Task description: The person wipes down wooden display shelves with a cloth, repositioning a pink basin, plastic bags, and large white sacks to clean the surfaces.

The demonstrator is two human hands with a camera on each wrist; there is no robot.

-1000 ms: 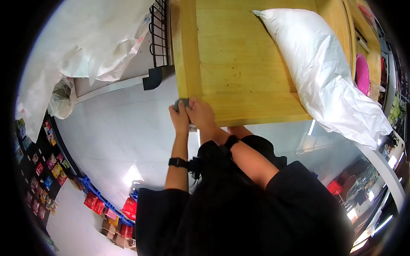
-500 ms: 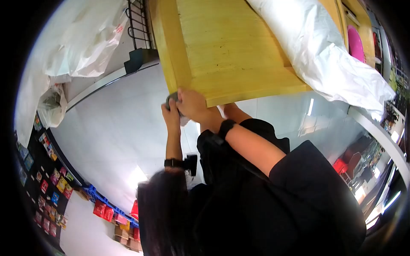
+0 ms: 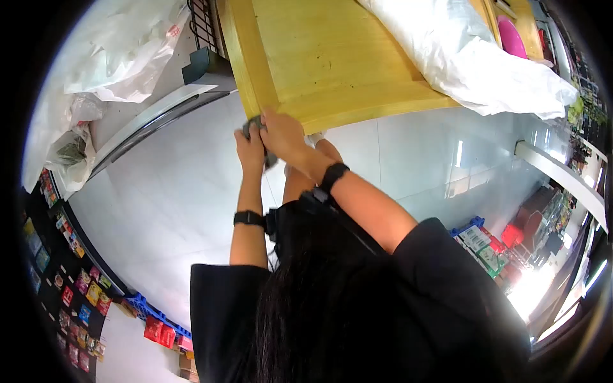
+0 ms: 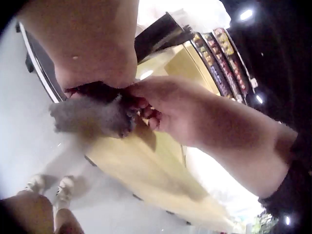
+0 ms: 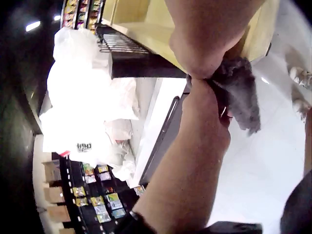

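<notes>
A crumpled grey cloth (image 3: pixel 271 159) is bunched between my two hands, just off the near left corner of the yellow wooden table (image 3: pixel 332 116). My left hand (image 3: pixel 251 148) grips it from the left, thumb pressed on top. From the right, my right hand (image 3: pixel 285 136) grips it too, touching the left. Fuzzy fabric hangs below both hands in the wrist views, where the cloth (image 4: pixel 92 117) looks thick and soft. Most of the fingertips are hidden behind the hands and the fabric.
A large white sack (image 3: pixel 460 57) lies along the table's right side. White plastic bags (image 3: pixel 121 57) and a black wire rack (image 3: pixel 203 25) stand at the left. Snack racks (image 3: pixel 70 281) line the far left, and a blue crate (image 3: pixel 156 314) sits on the floor.
The view has shifted, so the table and sack sit higher in it. Both hands keep hold of the cloth, and more of it shows hanging below them.
</notes>
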